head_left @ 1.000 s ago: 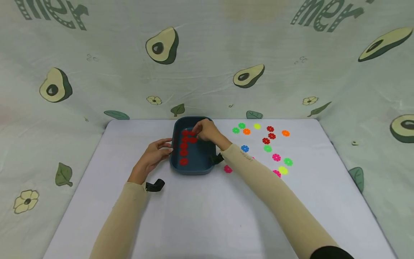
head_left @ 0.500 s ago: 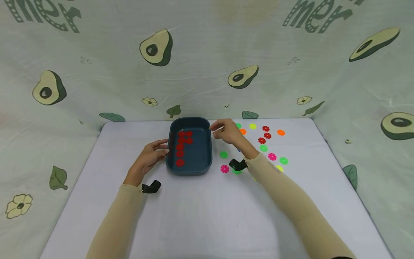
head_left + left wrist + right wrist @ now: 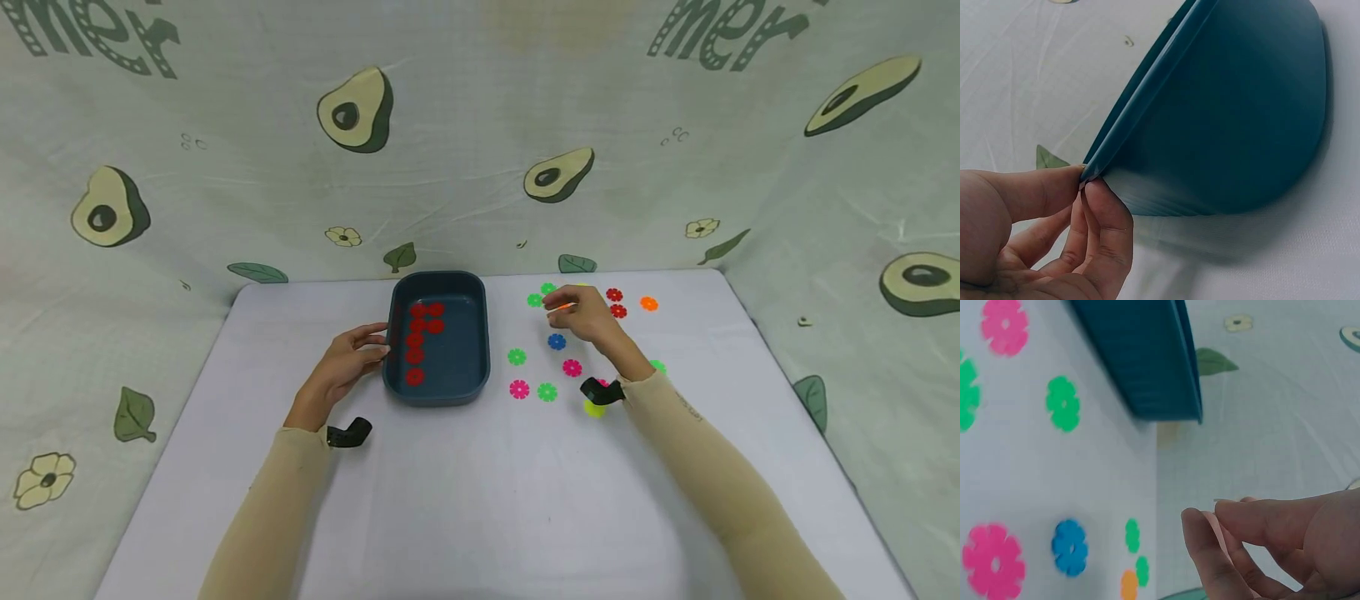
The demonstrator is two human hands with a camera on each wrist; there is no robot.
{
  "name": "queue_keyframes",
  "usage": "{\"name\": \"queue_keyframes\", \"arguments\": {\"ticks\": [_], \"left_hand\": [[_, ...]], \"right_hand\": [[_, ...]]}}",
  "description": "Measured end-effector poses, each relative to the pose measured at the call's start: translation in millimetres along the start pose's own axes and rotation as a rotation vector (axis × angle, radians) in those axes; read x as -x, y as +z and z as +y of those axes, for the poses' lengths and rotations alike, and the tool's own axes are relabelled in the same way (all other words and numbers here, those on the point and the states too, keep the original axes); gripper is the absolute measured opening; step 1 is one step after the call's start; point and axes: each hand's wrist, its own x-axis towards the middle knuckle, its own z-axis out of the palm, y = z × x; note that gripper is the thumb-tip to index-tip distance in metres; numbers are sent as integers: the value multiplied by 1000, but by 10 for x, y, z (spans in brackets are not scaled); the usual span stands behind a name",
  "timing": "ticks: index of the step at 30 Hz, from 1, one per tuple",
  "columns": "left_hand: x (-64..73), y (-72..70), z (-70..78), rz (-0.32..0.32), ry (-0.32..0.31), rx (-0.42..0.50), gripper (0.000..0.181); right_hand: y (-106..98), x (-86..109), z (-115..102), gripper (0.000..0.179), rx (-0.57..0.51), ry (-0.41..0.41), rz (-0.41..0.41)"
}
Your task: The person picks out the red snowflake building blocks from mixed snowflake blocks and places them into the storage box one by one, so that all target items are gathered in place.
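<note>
A dark blue rectangular tray (image 3: 461,354) stands on the white table, with several red flower-shaped discs (image 3: 415,356) along its left side. My left hand (image 3: 341,367) pinches the tray's left rim between thumb and fingers, as the left wrist view shows closely. To the tray's right, my right hand (image 3: 588,321) hangs over the scattered discs, its fingers loosely bent and nothing between them. In the head view its fingertips overlap an orange disc (image 3: 1129,585), which lies on the table in the right wrist view. A blue disc (image 3: 557,342) lies just below that hand.
Right of the tray lie green (image 3: 517,357), pink (image 3: 519,389) and yellow discs (image 3: 595,408). Two dark red discs (image 3: 617,311) and another orange disc (image 3: 649,303) are beyond the right hand. A patterned cloth (image 3: 465,167) hangs behind the table.
My right hand has left the inside of the tray and moved right, over the loose discs. The left hand keeps its hold on the rim. The head view has shifted slightly.
</note>
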Motion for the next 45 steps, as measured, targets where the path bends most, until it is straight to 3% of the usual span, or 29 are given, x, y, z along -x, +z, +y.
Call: {"name": "queue_keyframes", "arguments": {"ticks": [14, 18, 24, 34, 45], "left_hand": [[-12, 0, 0, 8, -10, -10, 59], [-9, -9, 4, 6, -7, -13, 59], [-12, -21, 9, 3, -17, -17, 59], [-22, -7, 10, 1, -21, -10, 59], [-26, -15, -12, -15, 7, 14, 60]], "right_hand": [[-354, 103, 519, 37, 101, 108, 79], [-436, 110, 620, 37, 89, 154, 102], [-539, 120, 741, 38, 58, 147, 145], [-585, 59, 891, 38, 31, 180, 177], [-573, -22, 939, 36, 80, 179, 200]]}}
